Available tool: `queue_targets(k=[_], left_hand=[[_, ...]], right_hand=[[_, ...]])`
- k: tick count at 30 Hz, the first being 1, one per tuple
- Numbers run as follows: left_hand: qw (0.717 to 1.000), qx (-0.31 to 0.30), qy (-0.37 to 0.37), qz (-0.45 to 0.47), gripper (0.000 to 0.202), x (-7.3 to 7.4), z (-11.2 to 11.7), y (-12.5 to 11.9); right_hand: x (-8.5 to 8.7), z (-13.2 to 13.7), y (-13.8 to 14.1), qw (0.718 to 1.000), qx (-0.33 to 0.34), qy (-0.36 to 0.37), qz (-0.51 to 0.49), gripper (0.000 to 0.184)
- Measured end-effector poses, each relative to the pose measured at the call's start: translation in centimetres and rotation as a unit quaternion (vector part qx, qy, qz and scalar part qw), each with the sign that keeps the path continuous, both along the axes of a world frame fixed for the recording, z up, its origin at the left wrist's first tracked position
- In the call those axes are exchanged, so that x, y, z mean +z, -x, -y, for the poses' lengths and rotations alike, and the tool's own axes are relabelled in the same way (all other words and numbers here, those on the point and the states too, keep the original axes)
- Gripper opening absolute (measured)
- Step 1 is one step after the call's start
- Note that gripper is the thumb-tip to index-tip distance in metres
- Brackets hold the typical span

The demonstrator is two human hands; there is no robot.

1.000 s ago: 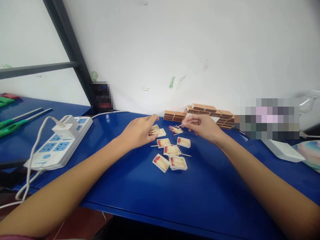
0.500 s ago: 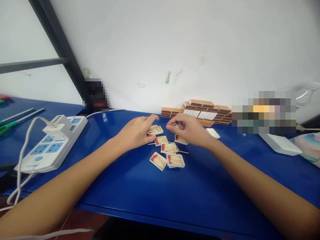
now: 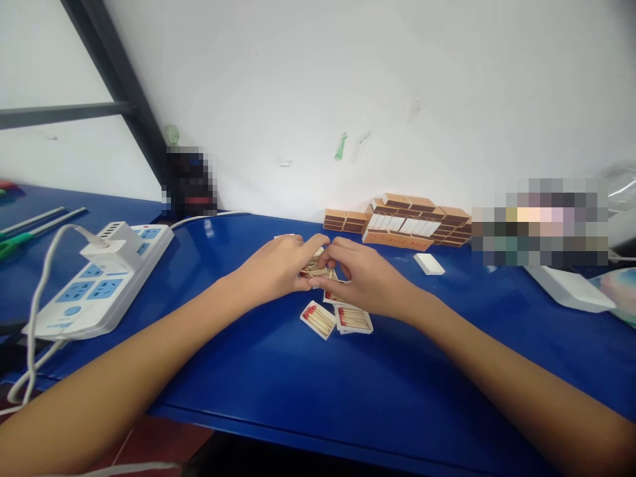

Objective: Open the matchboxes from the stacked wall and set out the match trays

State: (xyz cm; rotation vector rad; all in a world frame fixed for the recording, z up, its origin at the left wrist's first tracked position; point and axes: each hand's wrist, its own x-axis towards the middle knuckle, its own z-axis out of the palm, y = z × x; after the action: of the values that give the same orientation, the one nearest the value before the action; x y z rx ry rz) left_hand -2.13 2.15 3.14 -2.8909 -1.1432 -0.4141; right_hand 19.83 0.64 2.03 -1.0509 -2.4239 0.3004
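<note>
Loose matches (image 3: 313, 267) with red heads show in the gap between my hands, bunched over a white matchbox tray that is mostly hidden. My left hand (image 3: 281, 266) curls round their left side, thumb low and fingers over the top. From the right, my right hand (image 3: 365, 275) closes in, its thumb and bent fingertips at the same matches. Just below the hands lie a tilted matchbox tray (image 3: 318, 320) of matches and another filled tray (image 3: 354, 318) beside it. A further tray is partly covered by my right hand.
Brown matchboxes (image 3: 417, 218) are stacked against the wall. A white tray (image 3: 429, 264) lies right of my right hand. The white power strip (image 3: 109, 285) with its cable is on the left of the blue table (image 3: 278, 391). Blurred items stand at the far right.
My right hand has moved left and down, and my hands now meet over the matches. Several trays visible between them before are now covered. The view has shifted slightly.
</note>
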Motion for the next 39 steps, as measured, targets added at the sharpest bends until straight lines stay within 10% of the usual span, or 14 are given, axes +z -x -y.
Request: queue_targets(k=[17,39], left_hand=[[1.000,-0.010,0.005,-0.013,0.051,-0.1,0.2,-0.2],[0.997,-0.001,-0.039,-0.067,0.061,0.4,0.4,-0.4]], right_hand=[[-0.2,0.4,0.1,0.998,0.054,0.030,-0.027,0.003],[-1.1,0.5,0.6,0.991,0.021,-0.118,0.051,0.016]])
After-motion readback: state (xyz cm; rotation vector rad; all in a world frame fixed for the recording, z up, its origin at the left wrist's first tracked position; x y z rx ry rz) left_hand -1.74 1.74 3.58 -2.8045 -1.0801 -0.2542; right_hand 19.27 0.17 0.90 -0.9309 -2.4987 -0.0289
